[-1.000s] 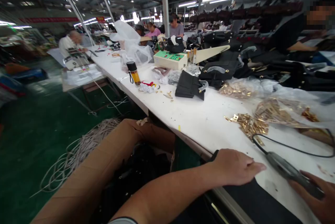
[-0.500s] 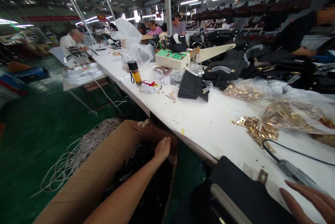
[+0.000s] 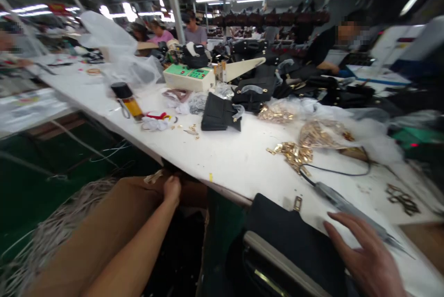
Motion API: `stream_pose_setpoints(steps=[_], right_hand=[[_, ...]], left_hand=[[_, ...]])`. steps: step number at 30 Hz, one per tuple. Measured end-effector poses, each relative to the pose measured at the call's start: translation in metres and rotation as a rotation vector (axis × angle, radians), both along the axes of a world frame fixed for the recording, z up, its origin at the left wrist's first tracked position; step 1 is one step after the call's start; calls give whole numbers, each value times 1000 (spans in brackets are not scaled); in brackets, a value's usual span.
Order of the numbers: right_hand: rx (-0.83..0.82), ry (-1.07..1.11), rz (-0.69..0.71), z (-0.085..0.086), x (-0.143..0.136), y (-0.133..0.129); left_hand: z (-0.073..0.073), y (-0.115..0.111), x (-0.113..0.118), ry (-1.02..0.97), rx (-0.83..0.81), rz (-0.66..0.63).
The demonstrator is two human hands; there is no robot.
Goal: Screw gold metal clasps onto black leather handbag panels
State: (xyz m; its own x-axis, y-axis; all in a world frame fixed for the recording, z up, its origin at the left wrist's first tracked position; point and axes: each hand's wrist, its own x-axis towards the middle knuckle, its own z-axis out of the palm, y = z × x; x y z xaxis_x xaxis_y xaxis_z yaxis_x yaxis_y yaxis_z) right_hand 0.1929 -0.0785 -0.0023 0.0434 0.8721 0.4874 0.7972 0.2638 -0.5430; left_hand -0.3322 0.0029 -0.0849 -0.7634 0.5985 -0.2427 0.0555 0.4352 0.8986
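At the far rim of a cardboard box (image 3: 104, 223), my left hand (image 3: 172, 189) is closed over the cardboard edge; its fingertips are partly hidden. Dark items lie inside the box, too dim to name. My right hand (image 3: 367, 253) has its fingers stretched out and holds nothing. It hovers beside a black bag (image 3: 287, 227) that rests at the table's front edge, with a gold metal plate (image 3: 297, 203) at its flap. Just beyond my right fingers, a grey electric screwdriver (image 3: 350, 211) with a black cord lies on the white table (image 3: 239, 163).
Gold hardware pieces (image 3: 294, 154) are heaped by plastic bags. A folded black bag (image 3: 220, 114), a bottle (image 3: 127, 102) and a machine with a green panel (image 3: 190, 76) stand further back. A cord pile (image 3: 52, 223) lies on the floor. A co-worker (image 3: 333, 45) works across the table.
The view has swung right, so the table things sit further left. My left hand has moved to the box's far rim. More of my right hand shows, still open beside the bag.
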Motion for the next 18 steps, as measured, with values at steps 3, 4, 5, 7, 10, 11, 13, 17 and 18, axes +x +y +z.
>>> stream_pose_setpoints(steps=[3, 4, 5, 7, 10, 11, 13, 17, 18], right_hand=[[-67, 1, -5, 13, -5, -11], [-85, 22, -33, 14, -4, -16], [-100, 51, -68, 14, -3, -21], [-141, 129, -147, 13, 0, -35], [-257, 296, -273, 11, 3, -60], [-307, 367, -305, 10, 3, -68], [-417, 527, -331, 7, 2, -86], [-617, 817, -250, 2, -9, -122], [-649, 877, -251, 1, -14, -130]], left_hand=[[5, -35, 25, -71, 5, -128], [7, -48, 35, -89, 7, -185], [10, -61, 45, -99, 6, -242], [20, -84, 70, -101, -11, -399], [40, -108, 114, -195, -60, -618], [47, -112, 130, -239, -75, -685], [60, -115, 160, -308, -82, -803], [74, -112, 197, -293, -89, -751], [76, -113, 203, -260, -103, -701]])
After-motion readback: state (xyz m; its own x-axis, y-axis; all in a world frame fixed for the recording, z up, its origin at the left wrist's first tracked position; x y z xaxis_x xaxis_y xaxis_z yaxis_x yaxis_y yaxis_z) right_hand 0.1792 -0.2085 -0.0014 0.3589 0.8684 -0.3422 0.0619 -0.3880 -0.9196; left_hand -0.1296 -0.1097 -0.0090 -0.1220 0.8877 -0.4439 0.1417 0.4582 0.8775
